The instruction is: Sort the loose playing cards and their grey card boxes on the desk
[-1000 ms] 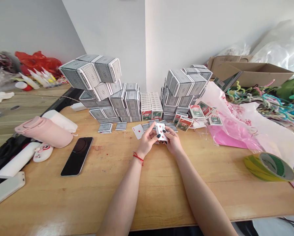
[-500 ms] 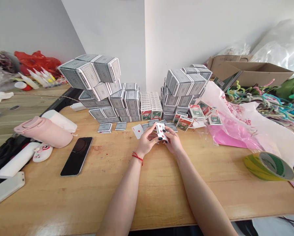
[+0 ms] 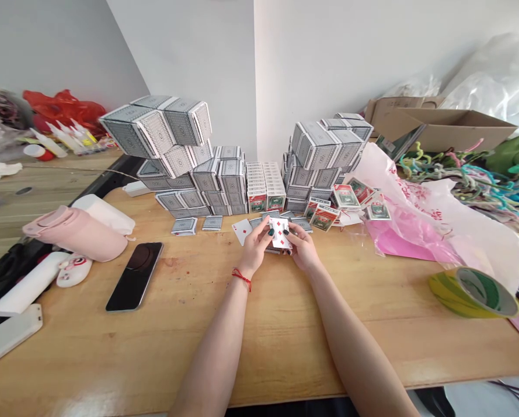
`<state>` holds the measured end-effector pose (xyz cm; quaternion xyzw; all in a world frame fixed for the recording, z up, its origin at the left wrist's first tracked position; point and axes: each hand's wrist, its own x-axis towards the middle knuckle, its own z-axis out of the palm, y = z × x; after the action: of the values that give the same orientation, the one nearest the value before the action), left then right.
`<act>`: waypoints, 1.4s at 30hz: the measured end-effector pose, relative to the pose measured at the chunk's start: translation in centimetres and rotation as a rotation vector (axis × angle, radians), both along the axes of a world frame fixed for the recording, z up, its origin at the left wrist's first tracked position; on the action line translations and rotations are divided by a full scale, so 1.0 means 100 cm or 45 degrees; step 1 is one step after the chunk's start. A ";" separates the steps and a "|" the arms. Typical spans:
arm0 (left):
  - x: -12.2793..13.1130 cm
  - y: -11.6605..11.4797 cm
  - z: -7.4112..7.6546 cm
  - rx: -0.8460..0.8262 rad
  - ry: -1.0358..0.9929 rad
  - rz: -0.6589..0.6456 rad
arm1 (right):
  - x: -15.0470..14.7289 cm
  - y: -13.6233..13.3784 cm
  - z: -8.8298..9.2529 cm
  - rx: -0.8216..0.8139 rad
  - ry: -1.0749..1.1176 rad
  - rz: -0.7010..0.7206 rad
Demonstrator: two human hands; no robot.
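Observation:
Between my two hands is a playing card (image 3: 280, 236) with red diamonds, its face turned up towards me. My left hand (image 3: 256, 243) grips its left side, thumb on the face. On the right side my right hand (image 3: 302, 245) holds it too, with the thumb pressed on top and dark nails showing. Whether more than one card is held I cannot tell. Just left of the hands a red-diamond card (image 3: 242, 231) lies face up. Folded grey-backed cards (image 3: 302, 223) lie behind the fingers, partly hidden.
Blocks of folded cards stand stacked at the left (image 3: 155, 130) and right (image 3: 318, 145), with boxed decks (image 3: 256, 191) between them. A phone (image 3: 134, 277), pink bottle (image 3: 79, 231), tape roll (image 3: 472, 292) and plastic bag (image 3: 433, 202) lie around on the table (image 3: 285, 347).
The card between my hands has turned flatter and more upright towards me. My left thumb has moved up onto its face from the lower edge.

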<state>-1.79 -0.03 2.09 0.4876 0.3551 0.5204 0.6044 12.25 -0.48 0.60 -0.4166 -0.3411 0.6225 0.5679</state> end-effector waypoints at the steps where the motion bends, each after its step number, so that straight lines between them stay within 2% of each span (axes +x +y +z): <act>1: 0.001 0.002 -0.003 -0.015 0.022 0.065 | -0.001 -0.001 0.000 0.014 -0.029 0.016; 6: 0.002 0.011 -0.020 -0.106 0.066 0.315 | -0.007 -0.004 -0.001 0.102 -0.217 0.033; 11: 0.003 0.014 -0.023 -0.210 0.025 0.361 | -0.011 -0.006 0.000 0.150 -0.332 0.035; 17: 0.007 0.011 -0.023 -0.063 0.236 0.590 | -0.017 -0.009 0.000 0.156 -0.341 0.092; 20: 0.009 0.008 -0.023 0.022 0.387 0.644 | -0.020 -0.008 -0.001 0.126 -0.360 0.053; 25: 0.011 0.004 -0.019 0.139 0.542 0.612 | -0.023 -0.006 -0.005 0.176 -0.313 -0.111; 32: 0.013 0.002 -0.016 0.166 0.585 0.588 | -0.023 -0.004 -0.010 0.145 -0.292 -0.209; 39: 0.014 0.003 -0.016 0.166 0.508 0.370 | -0.020 -0.003 -0.011 0.136 -0.271 -0.342; 42: 0.014 0.002 -0.018 0.141 0.521 0.325 | -0.019 -0.003 -0.009 0.118 -0.204 -0.343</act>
<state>-0.41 0.22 0.27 0.5663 0.4999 0.5017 0.4216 10.31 -0.75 -0.28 -0.4803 -0.3547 0.4893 0.6358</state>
